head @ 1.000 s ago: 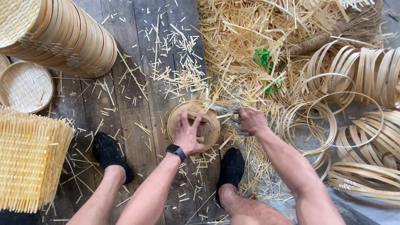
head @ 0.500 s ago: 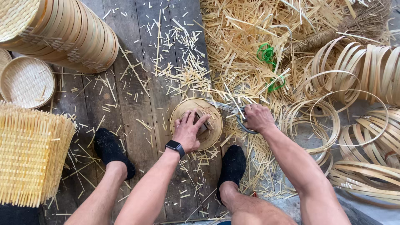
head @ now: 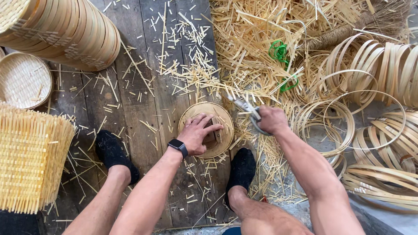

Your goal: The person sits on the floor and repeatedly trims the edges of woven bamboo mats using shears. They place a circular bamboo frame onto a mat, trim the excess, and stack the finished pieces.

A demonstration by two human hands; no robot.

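Beneath you runs a floor of dark weathered wooden planks (head: 130,109), strewn with short pale bamboo offcuts (head: 191,69) that thicken into a deep heap toward the upper right. At the upper left lies a long tilted stack of round woven bamboo trays (head: 74,35), and at your far left stands a tall bundle of pale yellow woven bamboo matting (head: 30,156) with bristling strip ends. Down the right side lie many loose hoops of bent bamboo strip (head: 374,122), some upright in a row, some flat and overlapping. A single shallow round woven tray (head: 21,80) rests at the left edge, between the stack and the matting. Your feet in black socks (head: 114,154) are planted well apart on the planks. Between them, straight ahead of you, lies the small round bamboo lid (head: 207,128), flat on the floor. Your left hand (head: 198,135), a black smartwatch (head: 178,147) at its wrist, presses down on that lid with fingers spread over a small wooden block at its centre, flat rather than clenched. Your right hand (head: 271,119) is closed around the handles of grey metal shears (head: 246,109), whose blades point toward the lid's upper right rim. A scrap of bright green cord (head: 281,58) lies in the offcuts beyond.
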